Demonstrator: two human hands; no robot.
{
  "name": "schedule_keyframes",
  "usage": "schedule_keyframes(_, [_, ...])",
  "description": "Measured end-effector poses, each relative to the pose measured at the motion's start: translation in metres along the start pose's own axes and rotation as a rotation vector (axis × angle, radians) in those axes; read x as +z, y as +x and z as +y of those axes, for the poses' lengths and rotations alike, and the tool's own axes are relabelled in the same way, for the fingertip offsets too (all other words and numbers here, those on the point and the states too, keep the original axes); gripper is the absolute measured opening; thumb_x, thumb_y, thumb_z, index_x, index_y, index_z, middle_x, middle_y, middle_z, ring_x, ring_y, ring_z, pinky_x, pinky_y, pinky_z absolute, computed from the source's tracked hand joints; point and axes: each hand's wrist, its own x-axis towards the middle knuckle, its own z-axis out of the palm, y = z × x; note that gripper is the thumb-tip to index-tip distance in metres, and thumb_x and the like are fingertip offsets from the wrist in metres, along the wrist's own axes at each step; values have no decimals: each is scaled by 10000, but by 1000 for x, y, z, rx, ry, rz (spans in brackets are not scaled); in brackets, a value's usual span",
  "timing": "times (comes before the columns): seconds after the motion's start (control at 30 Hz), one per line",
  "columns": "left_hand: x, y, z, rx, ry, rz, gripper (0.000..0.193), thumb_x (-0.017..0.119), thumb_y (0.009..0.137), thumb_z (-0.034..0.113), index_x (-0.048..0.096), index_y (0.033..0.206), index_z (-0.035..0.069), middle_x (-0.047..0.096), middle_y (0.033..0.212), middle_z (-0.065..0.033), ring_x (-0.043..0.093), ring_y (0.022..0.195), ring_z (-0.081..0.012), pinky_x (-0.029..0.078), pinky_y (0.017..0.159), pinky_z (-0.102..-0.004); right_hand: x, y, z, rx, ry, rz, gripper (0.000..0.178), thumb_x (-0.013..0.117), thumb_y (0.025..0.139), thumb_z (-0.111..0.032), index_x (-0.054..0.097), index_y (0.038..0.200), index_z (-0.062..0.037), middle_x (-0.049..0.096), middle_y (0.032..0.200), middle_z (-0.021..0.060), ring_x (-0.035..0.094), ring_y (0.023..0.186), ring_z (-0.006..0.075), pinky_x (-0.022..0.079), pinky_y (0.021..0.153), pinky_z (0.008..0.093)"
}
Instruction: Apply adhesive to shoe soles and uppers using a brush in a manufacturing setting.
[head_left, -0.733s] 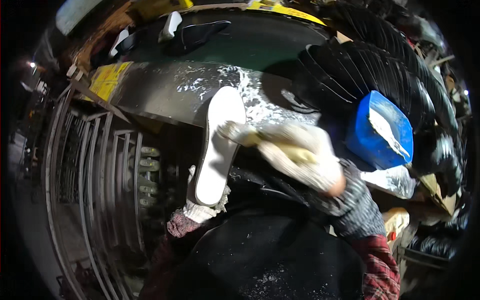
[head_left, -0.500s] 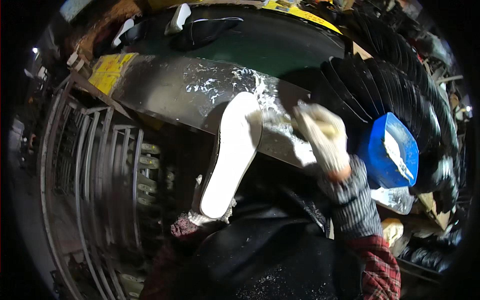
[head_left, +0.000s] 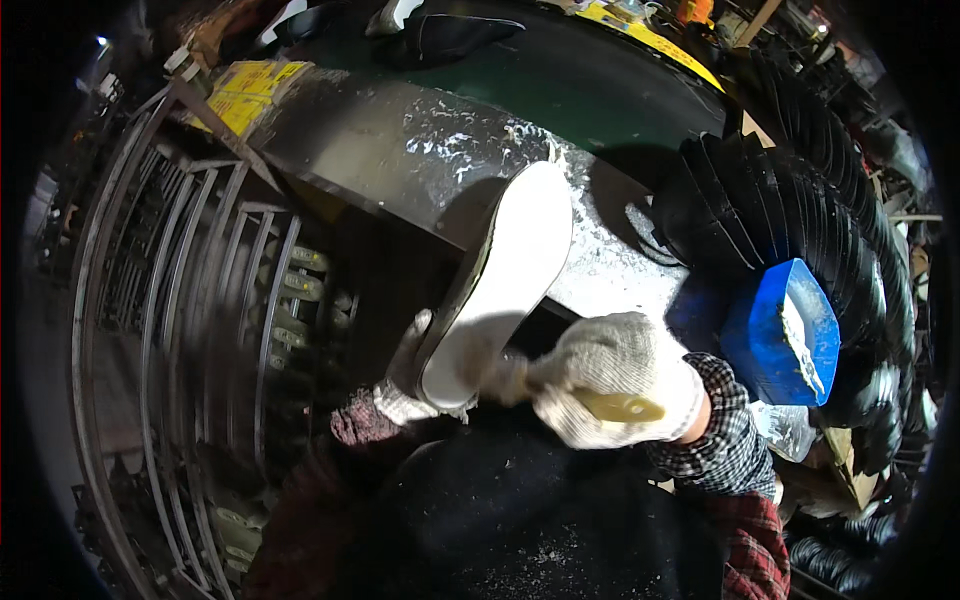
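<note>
Currently, white sole point(head_left: 520, 240) held left of the blue tub point(head_left: 745, 335), face up, wider end angled away from me. My left hand point(head_left: 400, 392), gloved, grips the narrow end on the side farther from the tub, presumably so the broad face lies open to the brush point(head_left: 625, 407). My right hand point(head_left: 615, 375), also gloved, is closed around the brush handle between sole and tub, bristles toward the narrow end; a short reach either way, I judge. White paste point(head_left: 796, 335) shows inside the tub, whose mouth leans toward me, likely for easy dipping. Dark curved pieces point(head_left: 745, 200) stand fanned just beyond the tub, probably packed on edge to save room. Hard to make out: bristles blurred and the narrow end shadowed, so I cannot tell whether they touch. Most of my left hand is hidden beneath the sole; its finger placement is uncertain. Whether the wide end rests on the metal ledge point(head_left: 365, 130), left of the tub, is unclear. Well beyond and left of the tub, a dark shoe point(head_left: 460, 40) is visible; pale pieces near it are cut off by the upper edge.
</note>
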Motion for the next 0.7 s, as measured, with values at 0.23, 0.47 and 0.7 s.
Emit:
schedule_keyframes(0.23, [16, 2, 5, -84, 22, -201, 687, 357, 960, 572, 457, 1340, 9, 617, 1171, -225, 645, 950, -409, 562, 761, -480, -1, -33, -8, 557, 541, -45, 205, 594, 933, -135, 628, 1057, 24, 687, 923, 116, 650, 745, 148, 535, 607, 250])
schedule_keyframes(0.47, [0, 4, 16, -359, 95, -663, 720, 322, 960, 599, 496, 1288, -18, 633, 1098, -263, 667, 892, -367, 581, 708, -487, -17, -81, -11, 443, 374, -54, 228, 619, 900, -56, 595, 1107, 38, 662, 1025, 176, 673, 912, 259, 584, 755, 323])
schedule_keyframes(0.7, [-12, -2, 16, -236, -1, -339, 724, 370, 931, 626, 467, 1356, 47, 593, 1172, -283, 639, 940, -451, 589, 578, -520, 9, -62, 16, 535, 623, -29, 206, 650, 904, -148, 664, 1023, 19, 676, 1031, 139, 642, 866, 172, 533, 771, 290])
